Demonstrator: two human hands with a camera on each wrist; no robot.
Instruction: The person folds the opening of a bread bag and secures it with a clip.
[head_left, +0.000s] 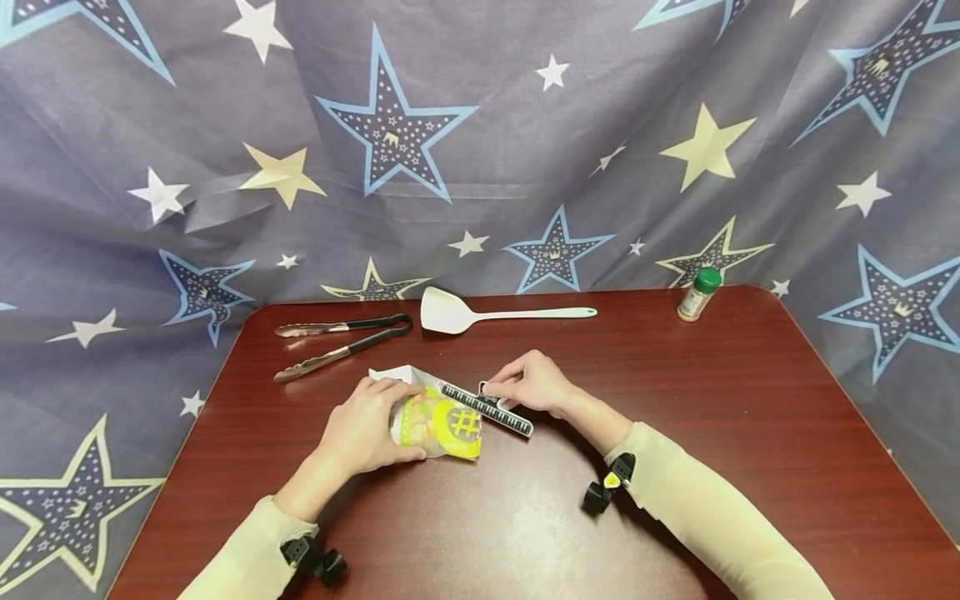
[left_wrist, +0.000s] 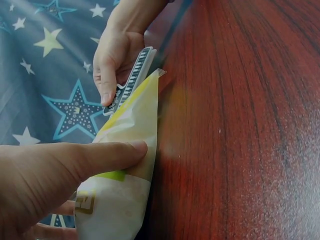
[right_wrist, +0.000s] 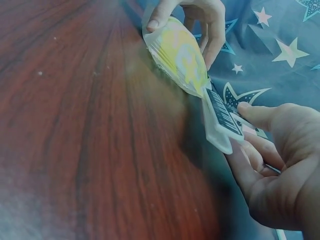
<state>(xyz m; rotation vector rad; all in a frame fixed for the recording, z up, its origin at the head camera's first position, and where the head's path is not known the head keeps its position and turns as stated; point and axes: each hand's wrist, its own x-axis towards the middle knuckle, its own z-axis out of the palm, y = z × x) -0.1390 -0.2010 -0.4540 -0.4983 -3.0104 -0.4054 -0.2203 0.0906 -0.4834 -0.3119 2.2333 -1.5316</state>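
My left hand (head_left: 367, 425) grips a yellow and white plastic food bag (head_left: 457, 425) around its side, thumb along the near face, as the left wrist view also shows. My right hand (head_left: 536, 385) pinches the handle of a long bag clip (head_left: 498, 412) patterned with black and white piano keys. The clip slants along the bag's upper right edge. In the right wrist view, the clip (right_wrist: 223, 116) meets the end of the bag (right_wrist: 182, 57), its two long bars parted at the near end. I cannot tell whether the bag's edge lies between the bars.
Metal tongs (head_left: 337, 348) with black handles lie spread at the table's back left. Beside them is a white spatula (head_left: 450, 312) with a pale green handle. A green-capped seasoning bottle (head_left: 697, 296) stands at the back right. A star-patterned curtain (head_left: 480, 167) hangs behind the reddish-brown table (head_left: 525, 533).
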